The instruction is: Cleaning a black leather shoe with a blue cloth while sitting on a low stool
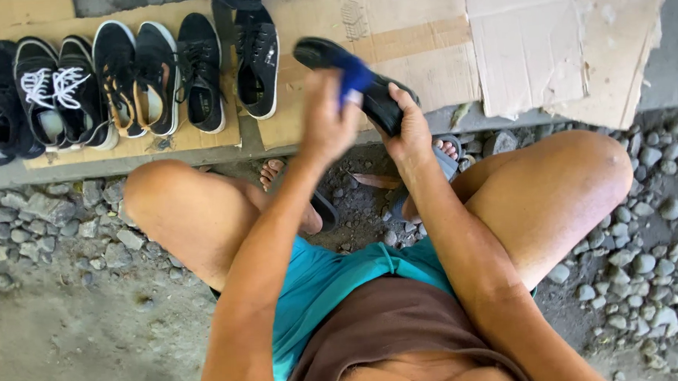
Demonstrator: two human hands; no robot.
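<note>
My right hand (411, 126) grips a black shoe (385, 105) from below, holding it tilted in the air above my feet. My left hand (327, 119) presses a blue cloth (354, 74) against the top of that shoe. Both forearms reach forward from my lap, between my bare knees. The shoe's far end (314, 53) sticks out up and to the left past the cloth.
A row of several black shoes (132, 77) stands on flattened cardboard (416, 35) along a concrete ledge at the top. Grey gravel (645, 223) covers the ground on both sides. My feet in sandals (448, 151) rest below the ledge.
</note>
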